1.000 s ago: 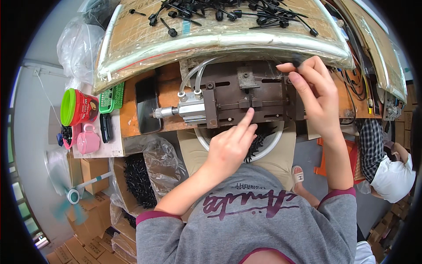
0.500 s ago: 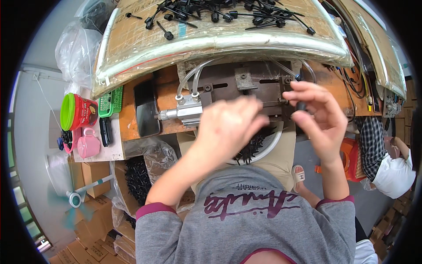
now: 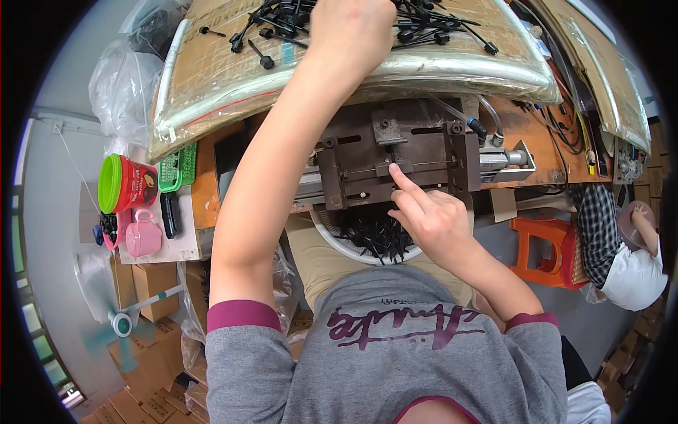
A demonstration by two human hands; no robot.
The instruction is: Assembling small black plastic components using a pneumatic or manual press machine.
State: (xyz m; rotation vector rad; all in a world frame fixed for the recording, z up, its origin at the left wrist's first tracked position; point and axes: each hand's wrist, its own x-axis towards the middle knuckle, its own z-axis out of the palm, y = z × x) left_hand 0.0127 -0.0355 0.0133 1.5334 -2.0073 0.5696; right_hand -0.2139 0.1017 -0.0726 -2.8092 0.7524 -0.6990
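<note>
Near cartons (image 3: 145, 348), a wooden bench (image 3: 522, 131) bears machinery (image 3: 357, 155).

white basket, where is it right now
The white basket sits near the middle of the head view, just below the dark metal fixture and left of the right hand.

Left hand (image 3: 353, 25) out to the black parts (image 3: 406, 34), right hand (image 3: 434, 219) in to the machine (image 3: 360, 152).
The person's left moves from the machine's centre to 12 o'clock, its forearm (image 3: 272, 177) now mostly covering the phone (image 3: 229, 159) at 9; the right comes in from 3, index fingertip at the small block (image 3: 405, 169), uncovering the metal cylinder (image 3: 494, 164).
</note>
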